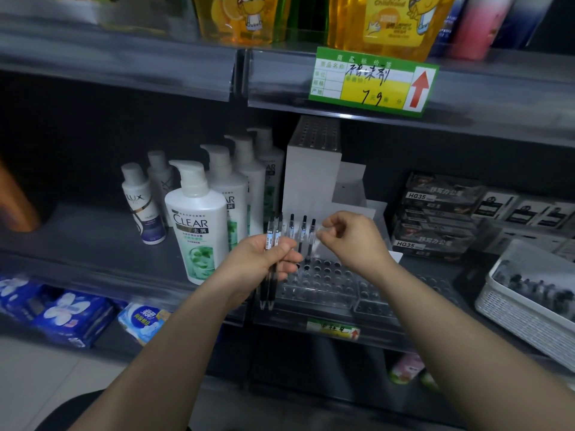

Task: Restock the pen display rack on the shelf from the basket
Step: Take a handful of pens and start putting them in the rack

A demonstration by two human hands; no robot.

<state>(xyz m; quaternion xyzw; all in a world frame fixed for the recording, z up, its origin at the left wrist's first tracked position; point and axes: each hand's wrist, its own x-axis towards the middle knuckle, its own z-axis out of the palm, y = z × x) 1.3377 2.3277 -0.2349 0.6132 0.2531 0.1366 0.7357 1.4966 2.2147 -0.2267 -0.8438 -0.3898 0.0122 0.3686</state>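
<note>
Head view. The pen display rack [326, 283], a clear block of drilled holes, sits at the front edge of the middle shelf [93, 231], just right of a CLEAR shampoo bottle [199, 222]. Most holes are vacant. Three standing pens [303, 233] occupy its rear row, upright and tips down. This suggests that filling proceeds from the back row.

The left hand [264, 262] is closed round a pair of pens [270, 244], gripped mid-barrel with tips down. It is held just left of the rack, evidently as a ready reserve for the other hand.

The right hand [351, 241] hovers above the rack with fingers curled. Its fingertips [321, 235] lie beside the cap of the rightmost standing pen. Blur prevents a finding: whether they pinch that pen or stand just clear cannot be told.

The white basket [529, 309] rests at the shelf's right front edge. It holds dark stock, probably more pens.
</note>
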